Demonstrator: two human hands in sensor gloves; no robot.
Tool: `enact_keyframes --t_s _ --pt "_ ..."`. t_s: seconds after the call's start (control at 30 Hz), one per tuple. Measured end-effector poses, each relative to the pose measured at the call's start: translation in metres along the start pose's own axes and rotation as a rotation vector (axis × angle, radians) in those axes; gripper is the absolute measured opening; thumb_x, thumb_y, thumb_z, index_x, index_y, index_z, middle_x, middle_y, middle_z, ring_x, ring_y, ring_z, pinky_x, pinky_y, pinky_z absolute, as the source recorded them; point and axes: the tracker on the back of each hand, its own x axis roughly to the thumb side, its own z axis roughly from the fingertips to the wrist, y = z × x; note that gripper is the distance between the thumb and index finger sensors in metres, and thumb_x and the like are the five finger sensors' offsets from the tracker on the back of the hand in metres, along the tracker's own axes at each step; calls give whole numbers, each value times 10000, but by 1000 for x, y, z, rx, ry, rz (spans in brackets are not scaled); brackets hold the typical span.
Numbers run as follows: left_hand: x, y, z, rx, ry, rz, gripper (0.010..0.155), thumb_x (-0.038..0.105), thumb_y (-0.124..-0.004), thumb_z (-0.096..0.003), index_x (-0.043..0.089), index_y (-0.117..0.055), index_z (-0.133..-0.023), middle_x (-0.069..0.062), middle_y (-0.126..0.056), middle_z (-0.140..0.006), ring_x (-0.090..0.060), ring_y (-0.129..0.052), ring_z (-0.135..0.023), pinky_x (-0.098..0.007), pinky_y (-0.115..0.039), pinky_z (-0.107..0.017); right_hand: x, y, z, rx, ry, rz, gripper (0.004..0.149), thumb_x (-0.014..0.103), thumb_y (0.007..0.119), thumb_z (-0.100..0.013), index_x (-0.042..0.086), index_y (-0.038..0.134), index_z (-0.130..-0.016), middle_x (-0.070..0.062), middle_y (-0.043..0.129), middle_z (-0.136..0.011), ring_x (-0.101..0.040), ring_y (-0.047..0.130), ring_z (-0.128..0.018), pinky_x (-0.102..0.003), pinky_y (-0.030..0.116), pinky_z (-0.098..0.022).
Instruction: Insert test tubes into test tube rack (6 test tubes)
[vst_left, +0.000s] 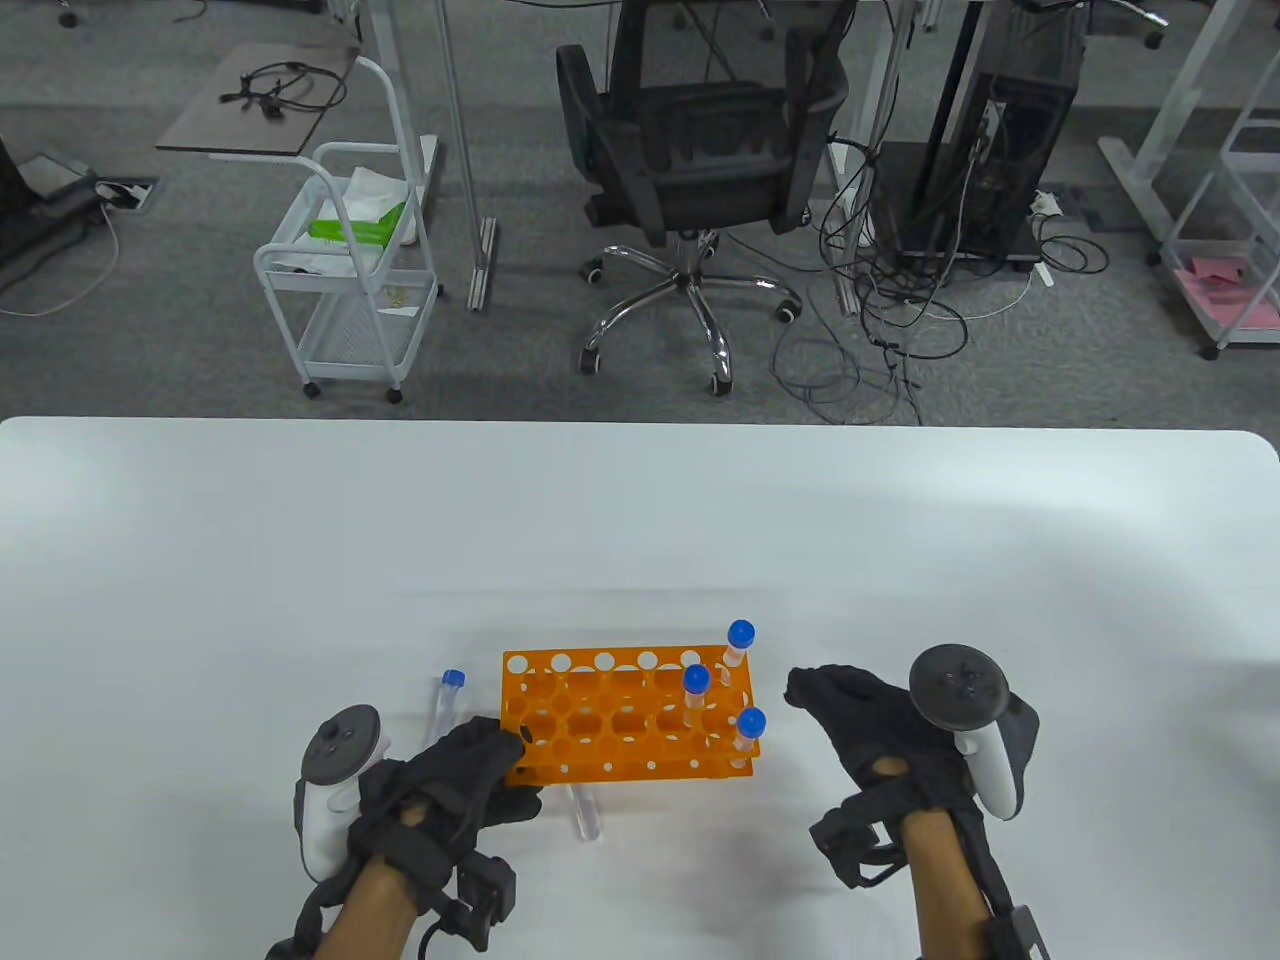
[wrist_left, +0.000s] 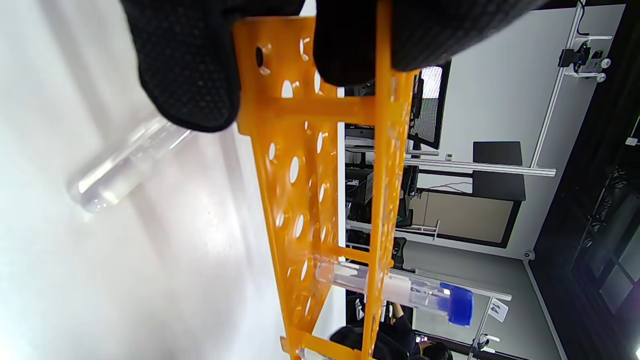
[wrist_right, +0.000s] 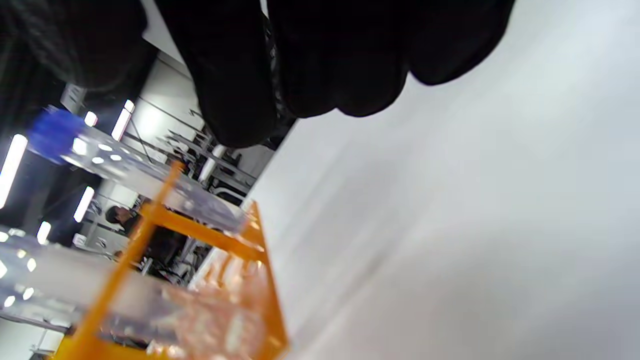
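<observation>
The orange test tube rack (vst_left: 600, 725) stands at the table's near middle. Three blue-capped tubes stand in its right end: one at the back (vst_left: 739, 642), one in the middle (vst_left: 695, 692), one at the front (vst_left: 750, 732). A capped tube (vst_left: 446, 702) lies left of the rack. Another clear tube (vst_left: 585, 815) lies in front of it, also in the left wrist view (wrist_left: 125, 167). My left hand (vst_left: 505, 750) grips the rack's (wrist_left: 310, 165) near left corner. My right hand (vst_left: 815, 695) is empty, just right of the rack (wrist_right: 210, 280), apart from it.
The white table (vst_left: 640, 540) stretches wide behind and beside the rack. Beyond its far edge are an office chair (vst_left: 700, 170), a white cart (vst_left: 350, 270) and floor cables.
</observation>
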Motion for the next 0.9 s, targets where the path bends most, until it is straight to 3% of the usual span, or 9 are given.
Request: enact_keyframes --t_s 0.3,0.5,0.77,0.9 --pt "0 0 0 -15 -4 9 435 394 -702 -476 135 -723 -824 -256 -482 -1046 -423 -842 -807 -427 -893 -516 -11 24 -15 257 58 -109 583 698 703 -431 333 863 -857 -41 727 -1070 -357 782 -935 -565 678 -649" --pt "-3 3 -2 -9 6 23 434 392 -705 -474 134 -725 -823 -257 -480 -1046 -424 -839 -810 -428 -891 -518 -12 32 -20 302 36 -218 580 702 709 -428 367 828 -886 -23 701 -1088 -350 745 -971 -564 662 -668" --pt "-3 -7 -3 -45 0 8 435 394 -699 -480 137 -715 -830 -255 -465 -1051 -423 -830 -819 -427 -886 -528 -11 50 -22 495 32 -337 571 691 691 -448 388 789 -922 -33 658 -1114 -362 698 -1003 -573 632 -690" --pt "-2 -13 -2 -33 1 -7 436 393 -701 -475 138 -718 -830 -261 -474 -1049 -429 -834 -813 -434 -885 -521 -15 47 -23 518 44 -403 537 654 684 -475 355 821 -900 -71 701 -1070 -347 790 -915 -556 671 -658"
